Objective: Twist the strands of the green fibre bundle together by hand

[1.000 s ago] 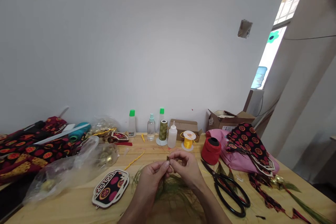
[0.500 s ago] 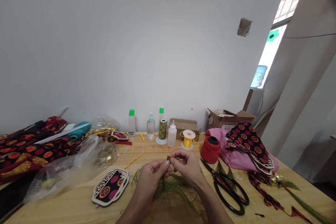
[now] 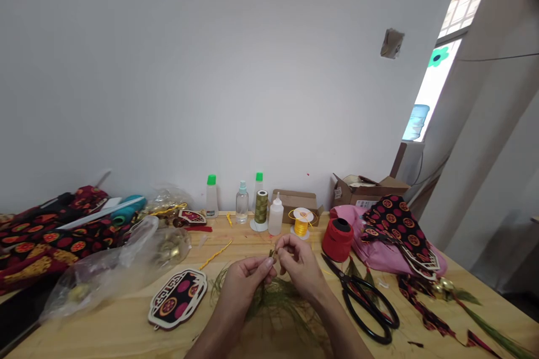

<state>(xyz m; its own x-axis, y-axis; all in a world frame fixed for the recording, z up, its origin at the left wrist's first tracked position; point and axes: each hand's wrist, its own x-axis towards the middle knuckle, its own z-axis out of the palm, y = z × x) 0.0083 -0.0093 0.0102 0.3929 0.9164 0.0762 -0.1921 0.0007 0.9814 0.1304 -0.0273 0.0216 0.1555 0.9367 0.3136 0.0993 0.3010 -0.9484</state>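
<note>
My left hand [image 3: 244, 280] pinches a bundle of olive-green threads [image 3: 280, 298] between thumb and fingers. Its short bound tip pokes up above the thumb, and the loose strands spread below over the tabletop. My right hand [image 3: 302, 269] is closed in a pinch just to the right of that tip. Whatever lies between its fingertips is too small to make out. Left of my hands lies a flat wood-framed ornament [image 3: 179, 298] with patterned cloth and a yellow cord [image 3: 216, 255]. Large black-handled scissors [image 3: 366, 305] rest to the right.
Along the wall stand glue bottles [image 3: 275, 216], a green thread spool [image 3: 261, 207], a yellow cord spool [image 3: 301, 226] and an opened carton [image 3: 373, 188]. A red thread cone [image 3: 337, 240] sits near the scissors. Patterned cloth [image 3: 37, 241] and a plastic bag [image 3: 105, 269] fill the left side.
My right hand has drawn slightly away to the right from the bundle's tip, leaving a small gap. My left hand keeps its pinch on the threads.
</note>
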